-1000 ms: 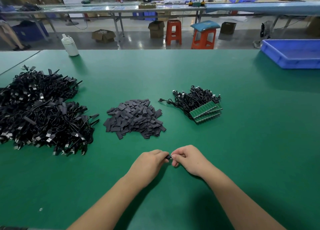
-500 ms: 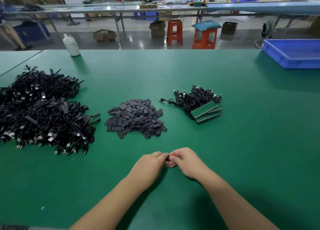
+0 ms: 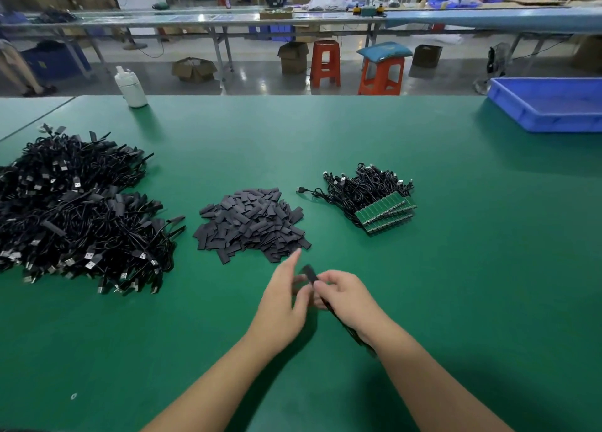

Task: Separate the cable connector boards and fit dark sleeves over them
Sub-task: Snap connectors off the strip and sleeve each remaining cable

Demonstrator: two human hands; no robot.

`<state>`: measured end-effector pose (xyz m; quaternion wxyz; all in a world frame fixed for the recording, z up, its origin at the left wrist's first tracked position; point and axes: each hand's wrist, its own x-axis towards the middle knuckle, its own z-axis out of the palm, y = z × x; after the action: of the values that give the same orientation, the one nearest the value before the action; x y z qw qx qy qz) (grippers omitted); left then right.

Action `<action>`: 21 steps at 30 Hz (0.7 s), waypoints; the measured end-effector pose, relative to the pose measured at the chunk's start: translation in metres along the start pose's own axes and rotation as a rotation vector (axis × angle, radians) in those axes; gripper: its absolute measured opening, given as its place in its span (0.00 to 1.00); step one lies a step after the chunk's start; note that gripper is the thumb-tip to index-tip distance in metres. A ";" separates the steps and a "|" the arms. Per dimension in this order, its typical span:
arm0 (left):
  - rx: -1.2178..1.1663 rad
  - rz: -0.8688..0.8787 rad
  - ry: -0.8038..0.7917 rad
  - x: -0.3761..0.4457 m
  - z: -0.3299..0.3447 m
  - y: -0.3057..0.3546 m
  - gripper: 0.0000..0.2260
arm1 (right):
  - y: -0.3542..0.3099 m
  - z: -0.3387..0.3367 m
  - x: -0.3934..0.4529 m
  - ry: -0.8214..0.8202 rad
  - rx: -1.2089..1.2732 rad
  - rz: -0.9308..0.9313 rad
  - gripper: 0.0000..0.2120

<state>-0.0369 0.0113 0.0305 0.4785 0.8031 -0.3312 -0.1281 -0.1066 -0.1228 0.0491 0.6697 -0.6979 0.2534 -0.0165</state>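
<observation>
No readable text, label, brand, number or sign anywhere. Cardboard boxes on floor, white bottle on table, blue tray: surfaces plain or too blurred for lettering.

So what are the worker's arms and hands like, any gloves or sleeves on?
No gloves: the left hand and right hand are both bare. Both forearms are bare too, with no sleeves, watch, rings or wristbands in view up to the frame edge.
</observation>
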 end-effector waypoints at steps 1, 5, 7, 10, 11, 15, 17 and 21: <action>-0.162 -0.124 0.019 0.000 0.003 0.005 0.24 | -0.004 0.000 0.001 0.038 0.093 0.001 0.07; -0.268 -0.287 -0.126 -0.002 0.011 0.011 0.17 | -0.016 -0.002 0.007 0.101 0.353 0.012 0.06; -0.307 -0.298 -0.049 0.002 0.006 0.012 0.13 | -0.017 0.001 0.010 0.100 0.330 -0.021 0.05; -0.196 -0.276 0.026 0.010 -0.010 0.012 0.05 | -0.012 0.002 0.014 0.126 -0.004 -0.103 0.06; -0.160 -0.278 0.073 0.013 -0.019 0.011 0.04 | -0.008 -0.001 0.016 0.149 -0.243 -0.143 0.12; 0.166 -0.275 0.232 0.026 -0.081 -0.005 0.06 | 0.016 -0.029 0.023 0.200 -1.159 -0.200 0.27; 0.363 -0.255 0.376 0.034 -0.124 -0.019 0.07 | 0.027 -0.040 0.023 0.133 -1.261 -0.134 0.28; 0.652 -0.380 0.559 0.060 -0.213 -0.050 0.16 | 0.033 -0.047 0.024 0.104 -1.293 -0.147 0.27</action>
<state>0.1401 0.1340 0.1032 0.2403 0.9616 -0.0597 0.1185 -0.1131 -0.1743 0.0150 0.0985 -0.9738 0.1961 0.0597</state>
